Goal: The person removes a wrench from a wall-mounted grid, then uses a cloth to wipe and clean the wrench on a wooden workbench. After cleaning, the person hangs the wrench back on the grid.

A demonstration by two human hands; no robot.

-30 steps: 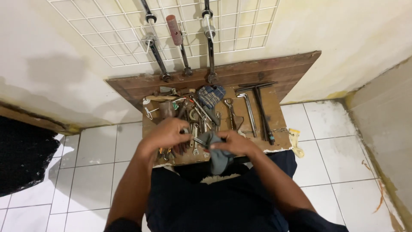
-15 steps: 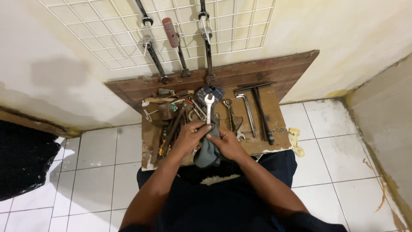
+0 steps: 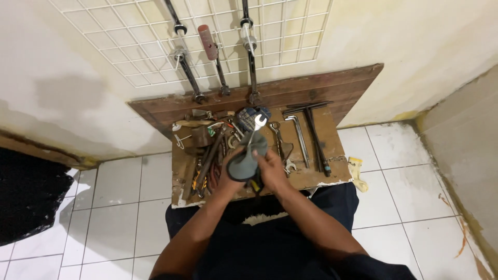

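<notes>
The wrench (image 3: 256, 129) sticks up out of a grey rag (image 3: 245, 162), above the wooden board (image 3: 332, 179) full of tools. Both hands grip them: left hand (image 3: 232, 179) the rag, right hand (image 3: 272, 168) beside it.

A wooden board (image 3: 332, 173) lies on the white tiled floor (image 3: 119, 192) against the wall. On its right side lie a T-handle wrench (image 3: 311, 129) and an L-shaped key (image 3: 300, 137). Far behind, a wire grid (image 3: 155, 46) holds a red-handled screwdriver (image 3: 210, 49).
</notes>
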